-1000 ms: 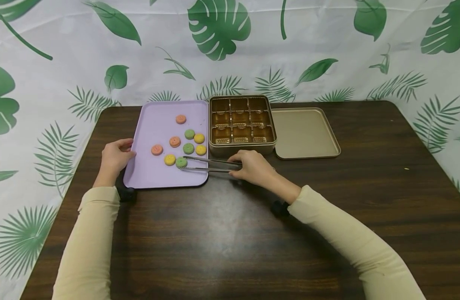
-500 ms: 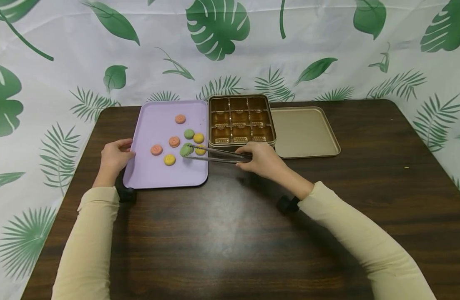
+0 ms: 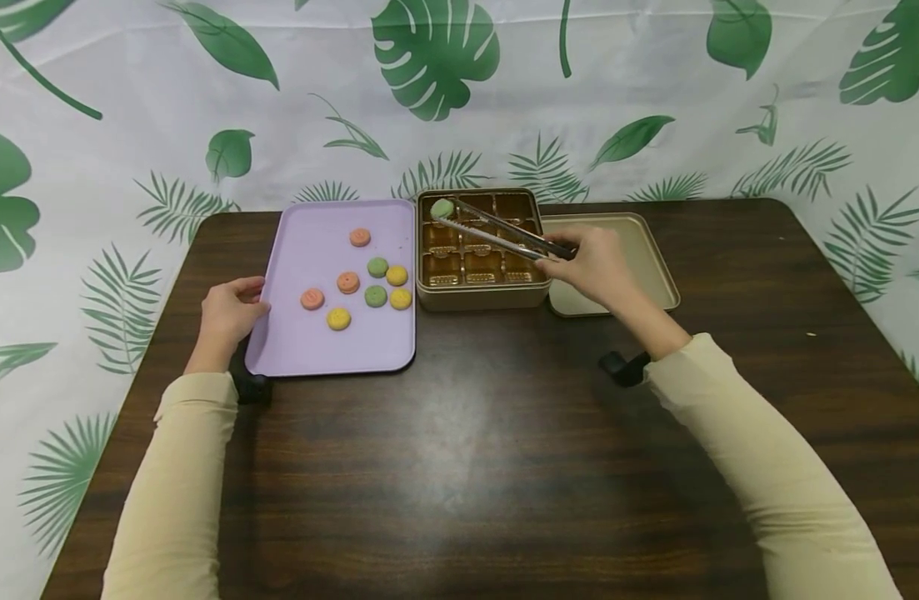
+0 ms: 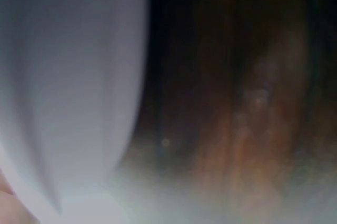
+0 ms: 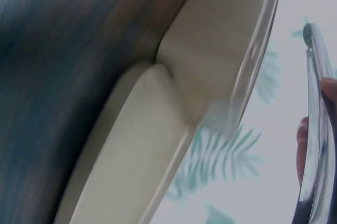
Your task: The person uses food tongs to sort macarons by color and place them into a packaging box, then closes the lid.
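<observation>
My left hand (image 3: 232,320) grips the left edge of a lilac tray (image 3: 294,346). On that tray lie small orange (image 3: 312,298), yellow (image 3: 338,318) and green macarons. In my right hand (image 3: 594,260) are metal tongs (image 3: 496,240), reaching leftward over a gold tin (image 3: 481,297). The tips pinch a green macaron (image 3: 442,208) over the back-left compartment; whether it touches the insert is unclear. The right wrist view shows the tongs (image 5: 315,129) with fingertips around them. In the left wrist view only the blurred tray edge (image 4: 79,98) and dark table appear.
A flat gold lid (image 3: 646,258) lies right of the tin, partly behind my right hand. The tin's insert has several compartments. Tray, tin and lid stand in a row along the back of a dark wooden table (image 3: 444,467), before a leaf-print cloth (image 3: 302,125).
The tongs took up a green macaron from the tray's front. My right hand then carried it right and back, over the tin. My left hand stays at the tray edge.
</observation>
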`<state>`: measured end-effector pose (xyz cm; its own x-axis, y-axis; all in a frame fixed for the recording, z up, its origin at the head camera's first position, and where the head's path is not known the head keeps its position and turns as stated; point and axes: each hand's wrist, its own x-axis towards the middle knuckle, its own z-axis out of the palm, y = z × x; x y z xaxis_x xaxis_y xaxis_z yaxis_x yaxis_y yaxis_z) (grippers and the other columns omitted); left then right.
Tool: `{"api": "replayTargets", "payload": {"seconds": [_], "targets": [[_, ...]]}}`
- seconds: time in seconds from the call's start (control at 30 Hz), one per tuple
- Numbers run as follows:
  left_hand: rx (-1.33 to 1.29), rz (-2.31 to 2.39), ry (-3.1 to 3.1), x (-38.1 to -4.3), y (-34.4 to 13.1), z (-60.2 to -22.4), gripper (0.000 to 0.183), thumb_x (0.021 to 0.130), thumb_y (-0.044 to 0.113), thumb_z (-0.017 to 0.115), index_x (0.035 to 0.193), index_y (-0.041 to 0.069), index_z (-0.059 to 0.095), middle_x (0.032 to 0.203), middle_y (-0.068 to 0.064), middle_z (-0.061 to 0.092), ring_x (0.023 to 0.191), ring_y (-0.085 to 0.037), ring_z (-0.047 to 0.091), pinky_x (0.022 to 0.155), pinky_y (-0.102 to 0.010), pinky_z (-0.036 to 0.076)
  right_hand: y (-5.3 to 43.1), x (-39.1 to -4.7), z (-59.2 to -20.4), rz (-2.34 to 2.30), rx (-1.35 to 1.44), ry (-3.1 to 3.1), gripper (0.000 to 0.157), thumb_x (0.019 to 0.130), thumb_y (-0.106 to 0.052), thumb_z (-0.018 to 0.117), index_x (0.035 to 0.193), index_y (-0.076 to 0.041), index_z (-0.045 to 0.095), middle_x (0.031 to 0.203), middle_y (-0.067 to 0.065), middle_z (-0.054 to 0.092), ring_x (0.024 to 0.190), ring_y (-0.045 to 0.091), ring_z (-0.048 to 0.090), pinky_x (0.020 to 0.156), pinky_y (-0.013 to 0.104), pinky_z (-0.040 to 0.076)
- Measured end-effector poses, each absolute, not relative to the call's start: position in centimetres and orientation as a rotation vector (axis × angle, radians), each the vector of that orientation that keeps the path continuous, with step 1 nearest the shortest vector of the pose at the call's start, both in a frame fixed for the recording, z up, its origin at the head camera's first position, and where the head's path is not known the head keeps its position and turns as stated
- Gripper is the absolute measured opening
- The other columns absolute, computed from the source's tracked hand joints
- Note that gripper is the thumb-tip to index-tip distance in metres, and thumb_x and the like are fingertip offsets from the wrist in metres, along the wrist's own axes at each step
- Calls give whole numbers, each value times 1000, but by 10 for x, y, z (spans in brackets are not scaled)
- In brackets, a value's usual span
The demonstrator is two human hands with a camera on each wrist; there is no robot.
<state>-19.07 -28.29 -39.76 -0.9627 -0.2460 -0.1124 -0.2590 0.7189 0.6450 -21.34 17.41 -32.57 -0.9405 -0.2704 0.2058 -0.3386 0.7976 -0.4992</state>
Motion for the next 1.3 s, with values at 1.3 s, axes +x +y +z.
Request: {"api": "replayTargets", "payload": {"seconds": [1.3], "targets": [[-421, 1123, 2874, -191, -283, -401, 47, 88, -1, 53, 134, -7, 48, 128, -32, 55, 117, -43, 55, 98, -53, 46, 239, -240, -336, 754, 151, -3069, 47, 87, -23, 67, 126, 2, 59, 130, 28, 56, 110, 44, 55, 89, 55, 46]]}}
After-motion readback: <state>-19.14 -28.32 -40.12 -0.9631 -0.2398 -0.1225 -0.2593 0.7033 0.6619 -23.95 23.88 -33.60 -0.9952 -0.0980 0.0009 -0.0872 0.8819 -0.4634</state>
